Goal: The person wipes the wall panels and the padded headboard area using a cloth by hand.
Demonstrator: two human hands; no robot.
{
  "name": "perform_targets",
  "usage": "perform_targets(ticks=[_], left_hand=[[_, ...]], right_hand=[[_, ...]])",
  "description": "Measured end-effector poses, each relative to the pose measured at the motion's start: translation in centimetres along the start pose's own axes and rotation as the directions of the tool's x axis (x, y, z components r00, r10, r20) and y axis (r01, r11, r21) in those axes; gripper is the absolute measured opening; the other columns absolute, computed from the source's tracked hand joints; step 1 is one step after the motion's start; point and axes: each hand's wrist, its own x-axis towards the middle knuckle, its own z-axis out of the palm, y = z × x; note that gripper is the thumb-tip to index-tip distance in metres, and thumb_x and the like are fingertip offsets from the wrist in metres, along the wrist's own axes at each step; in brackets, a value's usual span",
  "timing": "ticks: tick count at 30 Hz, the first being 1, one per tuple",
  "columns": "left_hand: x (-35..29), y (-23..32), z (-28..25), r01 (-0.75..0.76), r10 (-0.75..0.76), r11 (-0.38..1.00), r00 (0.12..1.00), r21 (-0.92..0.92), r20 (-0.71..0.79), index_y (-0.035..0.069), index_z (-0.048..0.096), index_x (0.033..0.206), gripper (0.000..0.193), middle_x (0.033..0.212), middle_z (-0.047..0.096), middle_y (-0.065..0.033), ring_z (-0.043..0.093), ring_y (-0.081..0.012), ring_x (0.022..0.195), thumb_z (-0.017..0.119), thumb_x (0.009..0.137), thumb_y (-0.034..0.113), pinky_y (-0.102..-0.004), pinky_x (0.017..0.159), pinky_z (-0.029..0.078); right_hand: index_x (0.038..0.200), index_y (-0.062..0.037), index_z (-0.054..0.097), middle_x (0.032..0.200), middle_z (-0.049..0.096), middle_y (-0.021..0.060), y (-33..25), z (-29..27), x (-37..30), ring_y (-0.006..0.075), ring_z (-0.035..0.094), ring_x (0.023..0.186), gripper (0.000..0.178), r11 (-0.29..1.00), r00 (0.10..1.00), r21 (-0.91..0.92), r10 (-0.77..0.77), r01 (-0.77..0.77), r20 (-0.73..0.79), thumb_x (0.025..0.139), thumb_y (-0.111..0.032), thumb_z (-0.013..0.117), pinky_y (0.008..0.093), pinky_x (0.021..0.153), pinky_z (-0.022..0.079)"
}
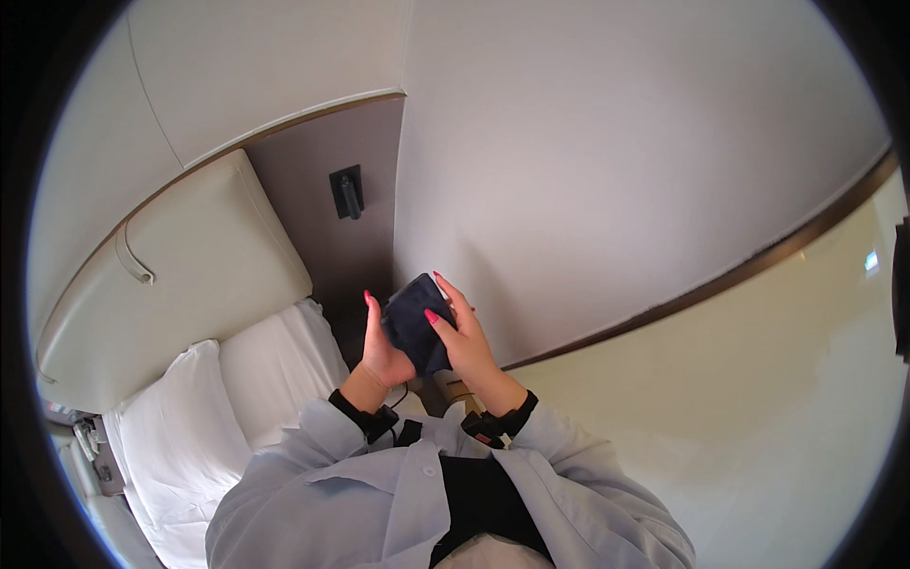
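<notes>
A dark navy folded cloth (pixel 417 324) is held up in front of me between both hands. Along its upper edge shows a thin grey rim, too small to make out; it may belong to something flat behind the cloth. My left hand (pixel 383 353) supports the cloth from the left, its thumb pointing up and its other fingers hidden behind. From the right, my right hand (pixel 466 339) grips the cloth, thumb across its front and a finger at the top edge. Both hands have red nails, and dark bands circle both wrists.
To the left is a bed with white pillows (pixel 275 370) and a padded cream headboard (pixel 190 256). A black wall lamp (pixel 349 192) hangs on the brown panel ahead. A pale wall (pixel 607 161) rises ahead right, above a glossy cream floor (pixel 720 408).
</notes>
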Motion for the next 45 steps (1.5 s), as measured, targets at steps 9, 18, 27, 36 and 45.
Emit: perform_targets(ticks=[9,18,27,36,45], left_hand=[[2.4,6.1,-0.8,0.004,0.116,0.954,0.917,0.300,-0.381,0.002,0.055,0.131,0.040,0.123,0.065,-0.0093,0.066,-0.0244,0.106,0.056,0.099,0.026,-0.0397,0.094,0.053],[13.8,9.4,16.1,-0.758,0.695,0.122,0.526,0.640,0.490,-0.005,0.039,0.145,0.048,0.148,0.045,-0.0131,0.045,-0.0225,0.135,0.045,0.104,0.019,-0.0352,0.114,0.033],[15.2,0.9,28.4,-0.788,-0.205,-0.603,0.300,0.122,0.932,0.016,0.055,0.140,0.087,0.157,0.023,-0.0282,0.012,-0.0557,0.144,0.045,0.082,0.079,-0.0710,0.108,0.001],[16.3,-0.2,28.7,-0.720,-0.053,-0.680,0.232,0.135,0.971,0.025,0.063,0.130,0.046,0.151,0.045,-0.0059,0.032,-0.0361,0.144,0.060,0.087,0.041,-0.0619,0.113,0.005],[18.9,1.0,29.5,-0.597,-0.259,-0.781,0.044,-0.182,0.965,0.028,0.054,0.141,0.060,0.148,0.048,0.0084,0.044,-0.0151,0.134,0.045,0.088,0.056,-0.0500,0.119,0.010]], right_hand=[[0.149,-0.0008,0.032,0.150,0.040,0.0215,-2.8,0.1,3.3,0.0365,0.039,0.139,0.066,0.486,0.879,-0.776,-0.443,0.401,0.177,0.090,-0.008,0.061,0.0420,0.114,0.030],[0.136,-0.0008,0.053,0.145,0.047,0.0193,-17.1,-3.0,-7.0,0.0382,0.045,0.134,0.045,0.496,0.684,-0.478,-0.439,0.725,0.582,0.099,-0.028,0.052,0.0462,0.107,0.037],[0.091,0.0001,0.068,0.096,0.071,0.0160,-18.8,-5.8,-12.0,0.0340,0.066,0.091,0.056,0.173,0.329,-0.586,-0.929,0.792,0.171,0.105,-0.043,0.036,0.0444,0.077,0.051],[0.122,-0.0026,0.054,0.129,0.055,0.0211,-15.4,-7.4,-8.7,0.0368,0.048,0.123,0.041,0.059,0.010,-0.842,-0.998,0.536,-0.064,0.103,-0.031,0.032,0.0474,0.102,0.037],[0.158,-0.0115,0.011,0.162,0.001,0.0256,-12.2,-7.7,-6.8,0.0430,0.002,0.150,0.076,-0.252,0.223,-0.943,-0.927,0.220,0.300,0.094,-0.038,0.042,0.0593,0.118,0.007]])
